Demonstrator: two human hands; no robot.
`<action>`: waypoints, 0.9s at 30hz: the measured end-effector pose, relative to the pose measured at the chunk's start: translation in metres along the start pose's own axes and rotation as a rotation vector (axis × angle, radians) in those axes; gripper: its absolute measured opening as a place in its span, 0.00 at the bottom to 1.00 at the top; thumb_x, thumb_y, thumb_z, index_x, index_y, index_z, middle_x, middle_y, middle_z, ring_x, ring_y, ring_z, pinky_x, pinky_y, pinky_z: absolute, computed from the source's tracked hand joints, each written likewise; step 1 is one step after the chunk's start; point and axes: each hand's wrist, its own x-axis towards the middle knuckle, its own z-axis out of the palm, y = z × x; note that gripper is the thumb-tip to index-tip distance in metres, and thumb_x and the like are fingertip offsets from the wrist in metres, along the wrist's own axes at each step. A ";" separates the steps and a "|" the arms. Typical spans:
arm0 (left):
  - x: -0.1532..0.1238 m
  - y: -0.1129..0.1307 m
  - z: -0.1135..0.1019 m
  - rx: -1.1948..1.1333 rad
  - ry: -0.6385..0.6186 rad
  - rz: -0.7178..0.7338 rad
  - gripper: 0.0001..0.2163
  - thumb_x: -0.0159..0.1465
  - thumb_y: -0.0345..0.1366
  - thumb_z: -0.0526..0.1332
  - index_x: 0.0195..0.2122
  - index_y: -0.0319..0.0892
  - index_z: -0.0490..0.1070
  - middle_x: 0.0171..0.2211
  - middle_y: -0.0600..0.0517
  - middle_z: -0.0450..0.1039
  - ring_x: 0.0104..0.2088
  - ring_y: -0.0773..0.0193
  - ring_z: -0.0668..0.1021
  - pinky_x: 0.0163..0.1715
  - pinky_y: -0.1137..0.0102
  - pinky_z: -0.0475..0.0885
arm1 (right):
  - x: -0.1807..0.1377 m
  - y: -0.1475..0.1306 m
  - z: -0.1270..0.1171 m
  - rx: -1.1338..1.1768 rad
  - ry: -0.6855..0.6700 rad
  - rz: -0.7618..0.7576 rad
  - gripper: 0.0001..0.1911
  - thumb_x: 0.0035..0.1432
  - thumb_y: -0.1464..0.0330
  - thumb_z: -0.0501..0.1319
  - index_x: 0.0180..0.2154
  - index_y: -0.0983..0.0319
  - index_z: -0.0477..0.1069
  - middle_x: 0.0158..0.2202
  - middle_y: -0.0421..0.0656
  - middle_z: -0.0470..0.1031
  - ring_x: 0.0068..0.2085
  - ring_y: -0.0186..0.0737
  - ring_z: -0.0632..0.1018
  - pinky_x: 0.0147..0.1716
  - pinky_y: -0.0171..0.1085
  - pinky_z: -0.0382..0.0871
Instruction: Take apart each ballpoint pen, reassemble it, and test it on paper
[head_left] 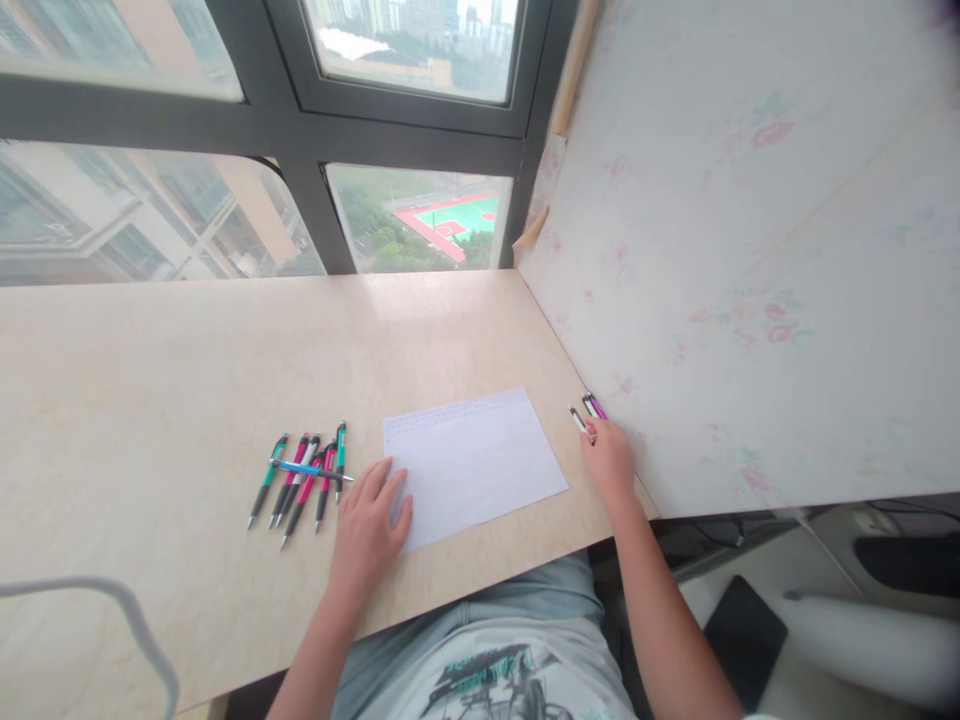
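I have the left hand on the left edge of the paper, fingers spread. On the bench's right side, my right hand is at a white pen near a purple pen; I cannot tell whether its fingers pinch anything. Left, a blue pen crosses others.

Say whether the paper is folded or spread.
Spread: the paper lies flat on the desk, no fold showing, left hand on it.

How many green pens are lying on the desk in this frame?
2. One green pen lies at the left end of the pen group; another green pen lies at its right end, near the left hand. The right hand may hide others.
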 end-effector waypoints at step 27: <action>-0.001 -0.008 0.005 0.016 0.040 0.039 0.13 0.65 0.36 0.56 0.51 0.46 0.67 0.56 0.42 0.69 0.56 0.47 0.71 0.54 0.51 0.67 | -0.026 -0.006 0.007 0.015 -0.087 -0.076 0.08 0.58 0.69 0.57 0.31 0.60 0.75 0.33 0.44 0.77 0.36 0.41 0.74 0.35 0.36 0.62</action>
